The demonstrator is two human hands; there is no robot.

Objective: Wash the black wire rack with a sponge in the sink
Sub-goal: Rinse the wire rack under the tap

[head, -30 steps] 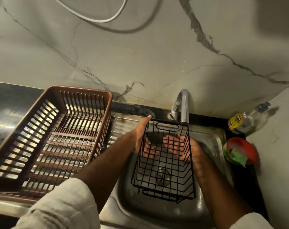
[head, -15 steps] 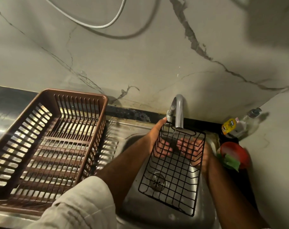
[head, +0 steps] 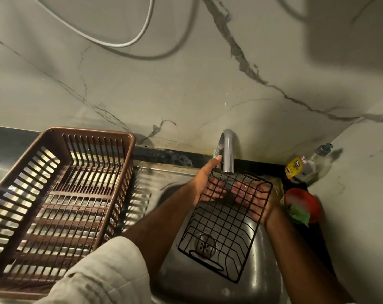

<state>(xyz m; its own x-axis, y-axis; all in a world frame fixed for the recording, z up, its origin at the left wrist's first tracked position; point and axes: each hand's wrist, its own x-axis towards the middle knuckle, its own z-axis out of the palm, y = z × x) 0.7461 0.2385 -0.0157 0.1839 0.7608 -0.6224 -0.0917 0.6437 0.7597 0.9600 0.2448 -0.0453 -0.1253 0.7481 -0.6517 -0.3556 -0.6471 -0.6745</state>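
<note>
A black grid of thin wires is shown by the rack. The slatted basket is coloured brown. The wall is pale marble, veined in grey. The sink is steel grey. A red bowl is seen with a green sponge, and a yellow label is carried by the bottle.

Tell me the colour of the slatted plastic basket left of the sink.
Brown: the plastic basket shows best in the head view, its only view.

Fingers of both hands partly hidden behind black wire rack; bottle label illegible; basket cut off left.
</note>
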